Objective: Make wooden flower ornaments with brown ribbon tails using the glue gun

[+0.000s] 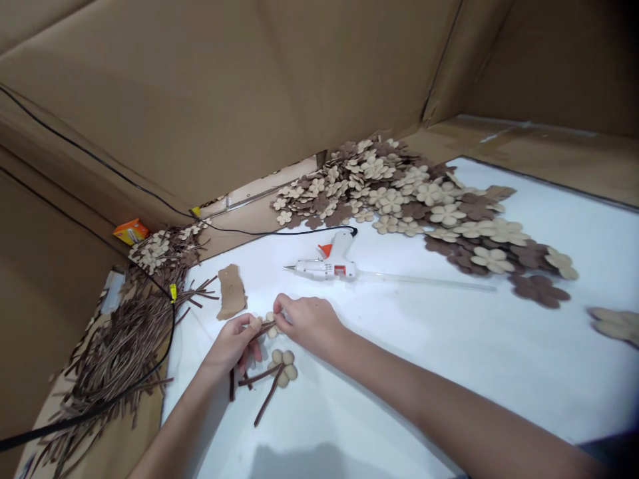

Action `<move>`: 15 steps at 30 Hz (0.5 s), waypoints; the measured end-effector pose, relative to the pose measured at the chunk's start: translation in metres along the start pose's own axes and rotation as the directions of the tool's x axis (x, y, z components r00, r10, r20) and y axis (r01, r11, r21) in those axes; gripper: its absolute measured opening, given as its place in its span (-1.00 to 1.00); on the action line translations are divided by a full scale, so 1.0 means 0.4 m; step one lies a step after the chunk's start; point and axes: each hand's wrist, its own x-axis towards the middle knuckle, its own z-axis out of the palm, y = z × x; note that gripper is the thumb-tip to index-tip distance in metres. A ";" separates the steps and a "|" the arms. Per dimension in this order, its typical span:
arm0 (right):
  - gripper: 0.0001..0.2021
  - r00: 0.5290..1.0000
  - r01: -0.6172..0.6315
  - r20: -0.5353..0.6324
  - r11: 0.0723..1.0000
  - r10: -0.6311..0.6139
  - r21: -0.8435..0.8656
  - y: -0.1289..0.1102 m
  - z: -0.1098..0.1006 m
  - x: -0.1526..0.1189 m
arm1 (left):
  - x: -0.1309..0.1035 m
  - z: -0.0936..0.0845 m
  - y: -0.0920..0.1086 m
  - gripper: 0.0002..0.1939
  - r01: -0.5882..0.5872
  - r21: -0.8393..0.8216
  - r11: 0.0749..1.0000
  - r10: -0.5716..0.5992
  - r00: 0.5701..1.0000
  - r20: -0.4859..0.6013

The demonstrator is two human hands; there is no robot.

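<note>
My left hand (239, 342) pinches a brown strip (261, 329) between thumb and fingers. The strip lies over a small beige flower (272, 330), whose edge is closed in by the fingertips of my right hand (310, 322). Part of this flower is hidden behind the fingers. Just below, a second beige flower (289, 374) rests on the white board with two brown strips attached or lying at its middle. More strip ends hang beneath my left hand. Beyond my hands, a white glue gun (327, 266) lies on its side with a clear glue stick (429, 281) in its back.
A torn cardboard piece (231, 293) lies left of the glue gun. Beige and brown flowers (399, 193) are heaped at the back right. Brown strips (134, 339) pile up at left near an orange box (131, 231). A black cable (249, 231) crosses behind; cardboard walls (224, 100) surround the board.
</note>
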 end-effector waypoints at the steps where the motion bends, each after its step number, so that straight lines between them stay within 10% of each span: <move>1: -0.82 1.000 -0.002 0.001 1.000 0.002 0.002 0.000 0.001 0.000 | 0.000 0.000 -0.001 -0.44 0.002 0.002 1.000 -0.002 1.000 0.000; 15: -0.82 0.999 -0.042 0.009 0.998 0.042 0.052 0.003 0.010 0.006 | 0.007 -0.003 -0.018 -0.46 0.013 0.034 0.999 -0.014 1.000 0.010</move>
